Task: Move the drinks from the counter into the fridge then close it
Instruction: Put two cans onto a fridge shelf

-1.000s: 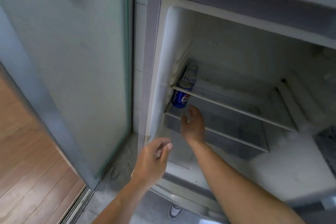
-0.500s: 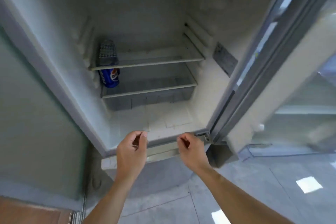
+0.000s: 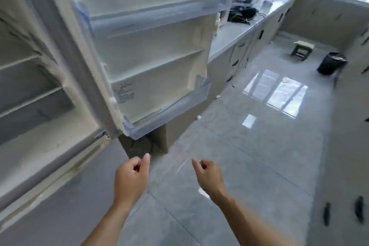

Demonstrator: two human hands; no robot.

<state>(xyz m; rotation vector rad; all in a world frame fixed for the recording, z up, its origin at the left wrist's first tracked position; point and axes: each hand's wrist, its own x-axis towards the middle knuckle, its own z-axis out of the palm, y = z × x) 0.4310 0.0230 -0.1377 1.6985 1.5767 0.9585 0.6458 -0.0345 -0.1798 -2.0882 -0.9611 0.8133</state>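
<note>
Both hands hold nothing, fingers loosely curled: left hand (image 3: 130,178), right hand (image 3: 208,175), above shiny grey floor tiles (image 3: 249,156). The white fridge (image 3: 40,130) stands open; its Pepsi can has slid out of view. The long pale counter (image 3: 235,34) is far away.

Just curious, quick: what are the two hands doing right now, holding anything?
Left hand: loosely curled, holding nothing.
Right hand: loosely curled, forefinger out, holding nothing.
</note>
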